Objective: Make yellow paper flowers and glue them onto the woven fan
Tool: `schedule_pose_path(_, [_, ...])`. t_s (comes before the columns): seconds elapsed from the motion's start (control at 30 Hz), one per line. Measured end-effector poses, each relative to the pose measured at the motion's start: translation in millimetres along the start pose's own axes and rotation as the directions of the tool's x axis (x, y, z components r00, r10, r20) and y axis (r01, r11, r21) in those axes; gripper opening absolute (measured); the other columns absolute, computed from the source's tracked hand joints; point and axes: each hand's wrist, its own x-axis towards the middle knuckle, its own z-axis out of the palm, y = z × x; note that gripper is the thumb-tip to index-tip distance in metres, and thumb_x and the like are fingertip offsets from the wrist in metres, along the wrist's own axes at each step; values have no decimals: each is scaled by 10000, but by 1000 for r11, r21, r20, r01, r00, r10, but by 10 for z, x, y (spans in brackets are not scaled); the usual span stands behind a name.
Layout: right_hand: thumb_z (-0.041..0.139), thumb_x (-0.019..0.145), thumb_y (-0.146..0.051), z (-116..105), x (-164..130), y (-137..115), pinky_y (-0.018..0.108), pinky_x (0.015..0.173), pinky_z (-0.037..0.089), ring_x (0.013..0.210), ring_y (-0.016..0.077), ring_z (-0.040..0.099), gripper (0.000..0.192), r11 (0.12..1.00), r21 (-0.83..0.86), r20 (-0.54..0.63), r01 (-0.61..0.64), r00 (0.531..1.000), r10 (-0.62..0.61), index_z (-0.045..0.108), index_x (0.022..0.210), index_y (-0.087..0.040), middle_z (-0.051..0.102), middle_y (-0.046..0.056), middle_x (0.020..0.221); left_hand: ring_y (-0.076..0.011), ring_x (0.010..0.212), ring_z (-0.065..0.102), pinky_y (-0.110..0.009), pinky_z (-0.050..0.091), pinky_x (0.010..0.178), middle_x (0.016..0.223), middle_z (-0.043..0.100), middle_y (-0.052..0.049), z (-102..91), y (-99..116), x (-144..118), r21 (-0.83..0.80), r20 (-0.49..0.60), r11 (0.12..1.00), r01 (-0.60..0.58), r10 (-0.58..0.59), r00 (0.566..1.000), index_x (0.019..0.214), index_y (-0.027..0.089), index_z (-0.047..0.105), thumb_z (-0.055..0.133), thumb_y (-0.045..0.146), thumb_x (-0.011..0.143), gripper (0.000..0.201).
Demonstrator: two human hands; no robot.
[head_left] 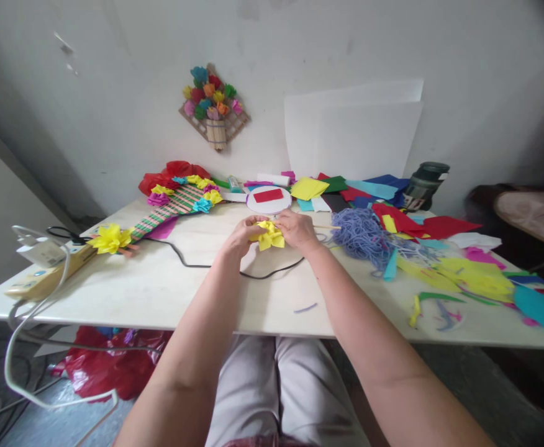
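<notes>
One yellow paper flower [272, 239] is grasped by the left hand [244, 233] and pinched by the right hand [297, 230] above the tabletop [197, 298], left of the blue yarn heap [361, 236], behind which a dark flask [425, 187] is noted.

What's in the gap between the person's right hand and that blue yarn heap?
In the head view, a thin wooden stick juts from the right hand toward the blue yarn heap; whether its tip touches, I can't tell.

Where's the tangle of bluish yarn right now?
In the head view, the bluish yarn lies on the table, right of the right hand and front-left of the dark green bottle.
</notes>
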Motion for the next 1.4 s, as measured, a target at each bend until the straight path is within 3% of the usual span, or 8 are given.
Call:
schedule_pose_path(0.23, [404, 919, -228, 3, -23, -11, 282, 575, 289, 746, 143, 556, 308, 993, -103, -18, 65, 998, -67, 710, 895, -224, 670, 38, 929, -127, 628, 576, -233, 405, 570, 727, 630, -3, 5, 27, -15, -31, 3, 999, 9, -9, 1000, 847, 152, 619, 699, 211, 466, 394])
schedule_pose_path(0.43, [442, 909, -239, 0, -34, 11, 277, 554, 280, 763, 138, 561, 266, 993, -106, -10, 55, 998, -56, 708, 912, -252, 664, 24, 954, -166, 673, 577, -248, 409, 559, 709, 634, -37, 26, 16, 20, -89, -106, 996, 30, -40, 994, 771, 153, 636, 630, 367, 558, 303])
schedule_pose_path(0.7, [447, 909, -231, 10, -37, -4, 267, 545, 284, 757, 140, 558, 265, 991, -118, -4, 66, 998, -67, 710, 925, -260, 661, 30, 958, -172, 681, 595, -263, 446, 578, 724, 652, -47, -23, 2, 37, -88, -108, 991, 100, -110, 988, 761, 135, 641, 696, 327, 575, 272])
schedule_pose_path(1.1, [444, 903, -209, -32, -27, -36, 260, 575, 322, 789, 144, 568, 279, 994, -80, 12, 78, 997, -78, 719, 922, -254, 652, 37, 981, -180, 643, 607, -279, 478, 570, 680, 647, -72, -126, 7, 71, -157, -57, 968, 195, -206, 977, 697, 119, 633, 637, 222, 595, 145])
schedule_pose_path(1.4, [506, 868, -232, 28, -21, 46, 245, 667, 407, 866, 160, 595, 245, 996, 75, 28, 39, 999, -41, 729, 963, -265, 656, 35, 1012, -122, 571, 559, -224, 424, 539, 631, 633, -44, -181, -17, 59, -104, 61, 991, 88, -82, 995, 678, 83, 657, 670, 188, 553, 164])
